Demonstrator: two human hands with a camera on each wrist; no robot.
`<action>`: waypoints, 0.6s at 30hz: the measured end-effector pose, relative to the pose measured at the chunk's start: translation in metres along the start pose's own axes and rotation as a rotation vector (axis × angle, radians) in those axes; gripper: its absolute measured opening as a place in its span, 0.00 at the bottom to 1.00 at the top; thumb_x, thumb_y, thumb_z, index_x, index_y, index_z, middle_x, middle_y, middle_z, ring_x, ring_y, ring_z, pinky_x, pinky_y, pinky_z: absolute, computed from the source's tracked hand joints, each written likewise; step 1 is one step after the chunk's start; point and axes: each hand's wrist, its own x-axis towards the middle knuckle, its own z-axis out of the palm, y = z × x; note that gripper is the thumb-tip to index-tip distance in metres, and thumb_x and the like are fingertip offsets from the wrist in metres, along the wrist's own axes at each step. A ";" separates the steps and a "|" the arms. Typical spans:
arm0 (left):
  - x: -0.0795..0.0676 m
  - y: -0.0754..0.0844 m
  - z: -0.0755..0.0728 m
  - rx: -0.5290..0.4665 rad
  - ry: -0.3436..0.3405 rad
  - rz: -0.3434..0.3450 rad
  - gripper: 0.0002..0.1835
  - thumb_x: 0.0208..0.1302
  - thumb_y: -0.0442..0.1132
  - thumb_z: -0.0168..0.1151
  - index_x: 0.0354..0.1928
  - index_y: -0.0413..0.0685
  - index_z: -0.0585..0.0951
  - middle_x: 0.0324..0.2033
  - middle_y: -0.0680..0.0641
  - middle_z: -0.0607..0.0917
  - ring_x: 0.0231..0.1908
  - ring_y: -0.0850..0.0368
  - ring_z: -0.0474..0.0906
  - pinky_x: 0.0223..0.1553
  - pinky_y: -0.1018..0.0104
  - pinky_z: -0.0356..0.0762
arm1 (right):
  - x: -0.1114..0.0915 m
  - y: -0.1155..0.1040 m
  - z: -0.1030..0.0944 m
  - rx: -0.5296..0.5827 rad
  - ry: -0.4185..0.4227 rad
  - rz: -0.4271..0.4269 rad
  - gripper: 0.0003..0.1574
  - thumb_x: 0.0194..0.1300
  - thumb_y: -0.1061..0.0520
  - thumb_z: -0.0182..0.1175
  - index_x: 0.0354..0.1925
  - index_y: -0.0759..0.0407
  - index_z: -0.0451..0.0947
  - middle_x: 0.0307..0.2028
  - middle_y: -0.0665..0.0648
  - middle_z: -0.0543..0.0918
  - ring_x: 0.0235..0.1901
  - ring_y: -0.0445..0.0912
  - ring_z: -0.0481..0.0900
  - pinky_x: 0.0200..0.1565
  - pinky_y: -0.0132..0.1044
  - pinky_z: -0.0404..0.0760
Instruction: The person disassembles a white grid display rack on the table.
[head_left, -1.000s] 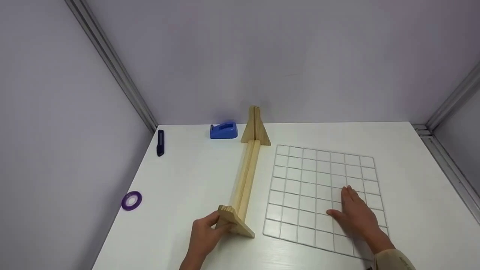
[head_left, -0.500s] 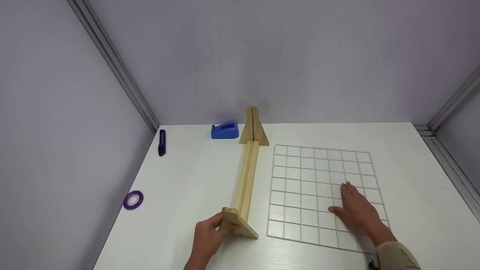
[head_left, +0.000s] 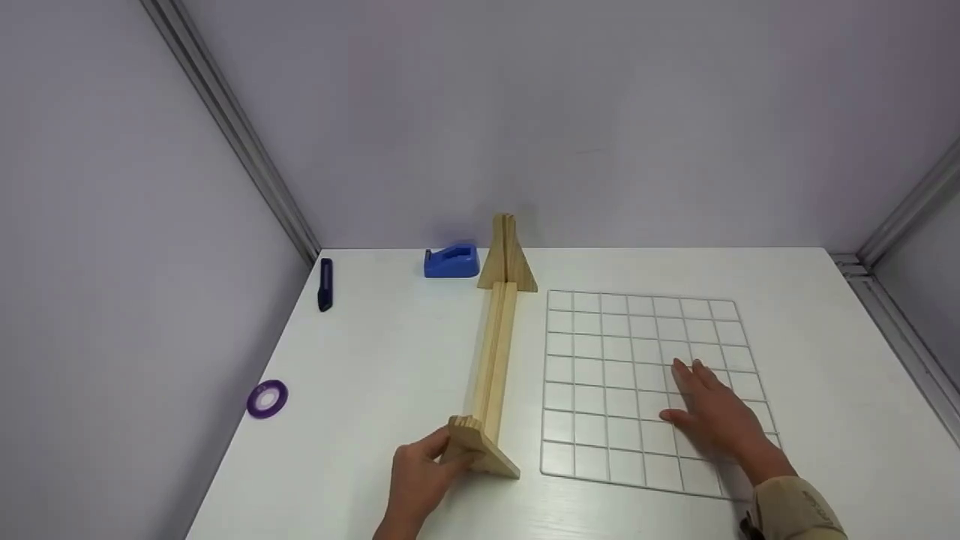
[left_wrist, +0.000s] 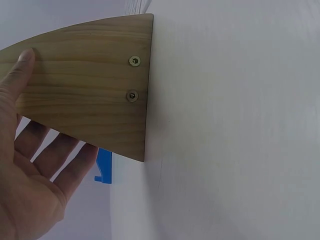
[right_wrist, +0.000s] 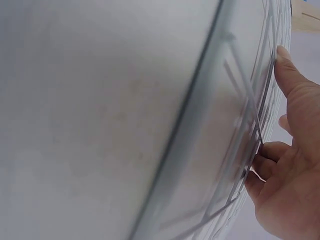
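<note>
A wooden stand (head_left: 495, 360) lies lengthwise on the white table, two slotted uprights joined by a grooved rail. My left hand (head_left: 421, 474) grips its near upright, thumb on the outer face and fingers behind; two screws (left_wrist: 133, 78) show in that face in the left wrist view. To the right of the stand, a silver wire grid panel (head_left: 603, 391) lies flat, its left edge nearly parallel to the rail. My right hand (head_left: 712, 416) rests on the panel's right half with fingers extended and thumb spread. In the right wrist view, the fingertips (right_wrist: 254, 182) touch the wires (right_wrist: 250, 92).
At the back, a blue tape dispenser (head_left: 451, 261) stands beside the far upright. A dark utility knife (head_left: 325, 285) lies near the table's left back corner, and a purple tape roll (head_left: 267, 399) sits by the left edge. Walls (head_left: 570, 127) enclose the back and sides.
The wire grid panel has turned slightly counterclockwise, its right side shifting away from me along with my right hand. The right fingers have spread a little. My left hand keeps its grip on the upright.
</note>
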 end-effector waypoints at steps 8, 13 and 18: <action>-0.002 0.001 0.004 0.018 0.015 0.017 0.23 0.49 0.51 0.79 0.50 0.57 0.88 0.49 0.52 0.89 0.54 0.53 0.86 0.54 0.60 0.85 | 0.004 0.005 -0.001 0.007 -0.033 -0.002 0.62 0.69 0.28 0.57 0.82 0.54 0.40 0.79 0.73 0.43 0.77 0.72 0.46 0.68 0.75 0.57; -0.001 0.000 0.003 0.009 0.015 0.028 0.23 0.50 0.51 0.79 0.50 0.57 0.88 0.49 0.52 0.89 0.53 0.53 0.86 0.53 0.61 0.85 | 0.004 0.005 -0.003 0.012 -0.035 -0.007 0.60 0.69 0.30 0.57 0.82 0.54 0.42 0.79 0.73 0.43 0.76 0.72 0.46 0.68 0.76 0.57; -0.002 -0.002 0.004 -0.004 0.004 0.029 0.24 0.50 0.51 0.79 0.50 0.56 0.89 0.48 0.52 0.90 0.53 0.53 0.87 0.53 0.62 0.86 | 0.003 0.006 -0.002 0.012 -0.029 -0.027 0.59 0.70 0.31 0.58 0.82 0.56 0.43 0.79 0.74 0.44 0.76 0.73 0.47 0.68 0.75 0.57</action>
